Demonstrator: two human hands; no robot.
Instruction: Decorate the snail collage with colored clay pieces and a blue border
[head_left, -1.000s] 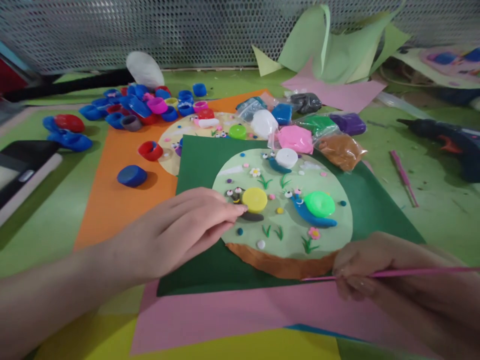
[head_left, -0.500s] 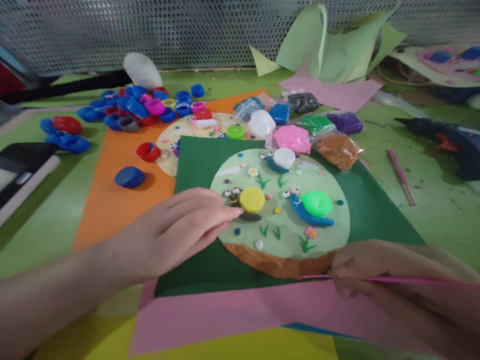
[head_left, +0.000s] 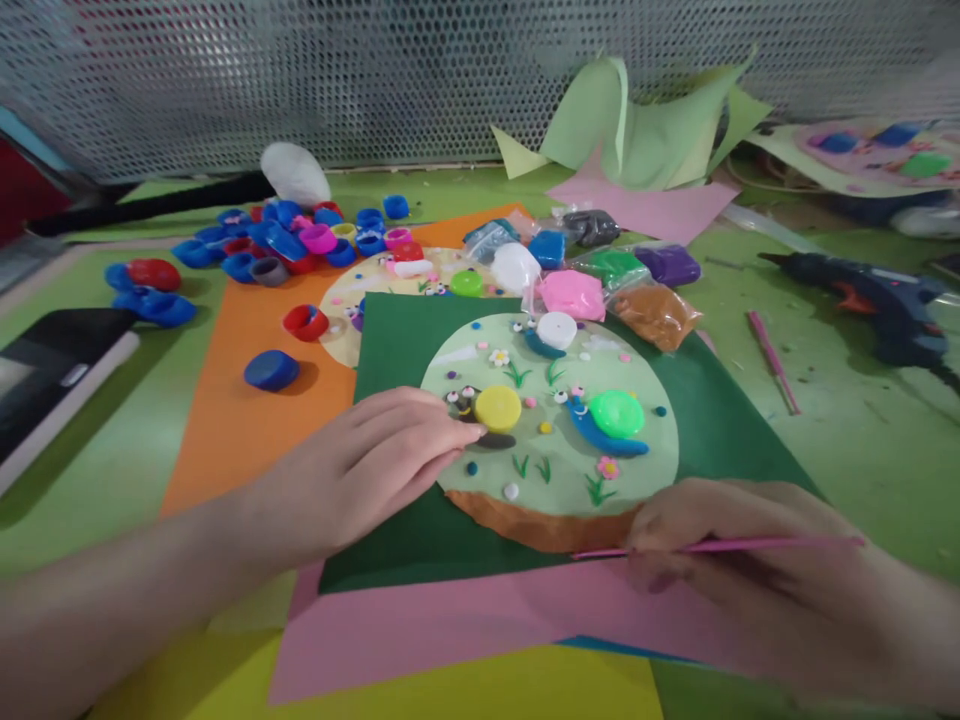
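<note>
Pale green and round, the disc lies flat on a dark green sheet, with a brown clay strip along its near edge. The right hand grips a thin pink stick, its tip at the lower border of that strip and its fingers at the disc's near right edge. The left hand clasps nothing that shows; its fingers stretch loosely over the disc's left side, fingertips touching or just beside the black snail with a yellow cap for a shell. On the disc's right half sits a blue snail with a bright green shell, and near the disc's far edge is another with a white shell. Just beyond the disc lie bags of clay, pink and brown ones nearest. Farther off, left of the disc, bottle caps are heaped. A glue gun and a second pink stick lie to the disc's right.
</note>
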